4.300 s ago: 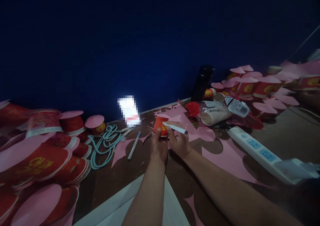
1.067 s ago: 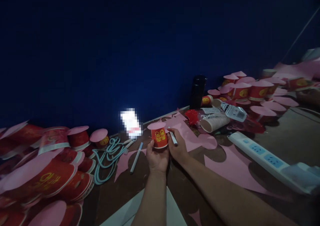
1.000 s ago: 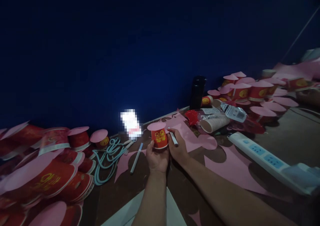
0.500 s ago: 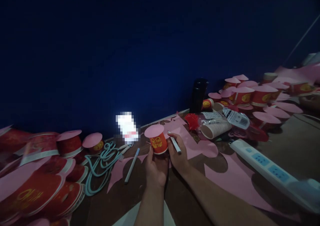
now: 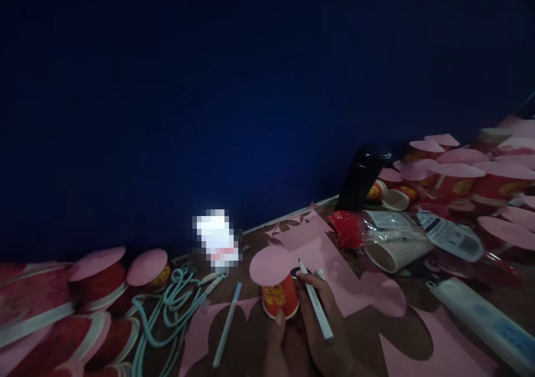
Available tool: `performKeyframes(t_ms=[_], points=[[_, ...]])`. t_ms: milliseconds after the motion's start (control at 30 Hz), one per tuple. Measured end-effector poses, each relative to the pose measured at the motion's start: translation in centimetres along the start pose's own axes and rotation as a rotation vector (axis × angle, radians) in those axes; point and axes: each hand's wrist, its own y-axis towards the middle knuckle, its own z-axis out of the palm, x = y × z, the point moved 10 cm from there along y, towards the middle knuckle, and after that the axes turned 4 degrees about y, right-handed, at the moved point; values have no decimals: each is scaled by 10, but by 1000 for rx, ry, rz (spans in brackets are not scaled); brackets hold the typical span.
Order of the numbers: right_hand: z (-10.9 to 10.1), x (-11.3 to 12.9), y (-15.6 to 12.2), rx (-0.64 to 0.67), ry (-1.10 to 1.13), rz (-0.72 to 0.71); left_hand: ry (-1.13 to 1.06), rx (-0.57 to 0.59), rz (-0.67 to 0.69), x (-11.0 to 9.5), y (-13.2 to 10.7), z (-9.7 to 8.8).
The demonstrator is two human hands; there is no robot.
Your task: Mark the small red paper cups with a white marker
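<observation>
A red paper cup [image 5: 279,302] with yellow lettering is tilted in my left hand [image 5: 276,343], whose thumb presses on its lower edge. The pink paper disc [image 5: 271,265] sits on top of the cup like a lid. Just right of the cup, my right hand [image 5: 324,321] grips a white marker pen [image 5: 317,304], its dark tip pointing up and away from me. Whether the right hand touches the cup, I cannot tell. A second pen [image 5: 227,326] with a blue end lies on the table to the left.
Behind the pen lies a coiled light-blue cable [image 5: 167,310] by a bright blurred screen [image 5: 216,238]. Cut pink paper [image 5: 338,277] covers the middle. To the right are bagged paper cups [image 5: 397,249], a black bottle [image 5: 361,176] and a power strip [image 5: 480,310]. Disc-topped cups [image 5: 100,277] crowd both sides.
The view has tilted up and come closer, so things sit lower and spread wider. The pen's tip now points up beside the cup, and a person's hand at the far right has left view.
</observation>
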Motion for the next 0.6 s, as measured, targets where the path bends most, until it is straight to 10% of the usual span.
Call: performKeyframes(t_ms=[333, 600], points=[[-7, 20, 3, 27, 200, -31, 246, -60, 376, -24, -27, 25], [19, -14, 7, 101, 608, 332, 381, -101, 478, -29, -22, 19]])
